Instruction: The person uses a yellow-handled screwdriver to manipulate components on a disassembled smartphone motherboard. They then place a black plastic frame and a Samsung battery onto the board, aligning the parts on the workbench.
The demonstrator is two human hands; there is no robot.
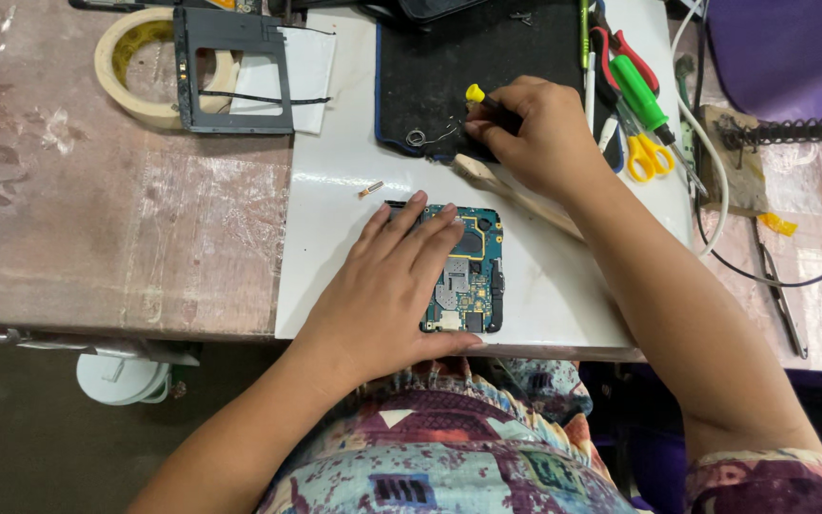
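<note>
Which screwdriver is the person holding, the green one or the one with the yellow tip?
The small dark screwdriver with the yellow tip, gripped in the right hand over the black mat. The green-handled screwdriver lies untouched beside the yellow scissors.

No packages, labels, signs or screens can be made out here. The nearest candidate is a flat white sheet-like piece (308, 67) at the far left of the table, partly under a dark frame, but what it is cannot be told.

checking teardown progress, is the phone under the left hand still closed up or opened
Opened: the phone lies flat under the left hand with its green circuit board exposed; a dark frame lies apart.
</note>
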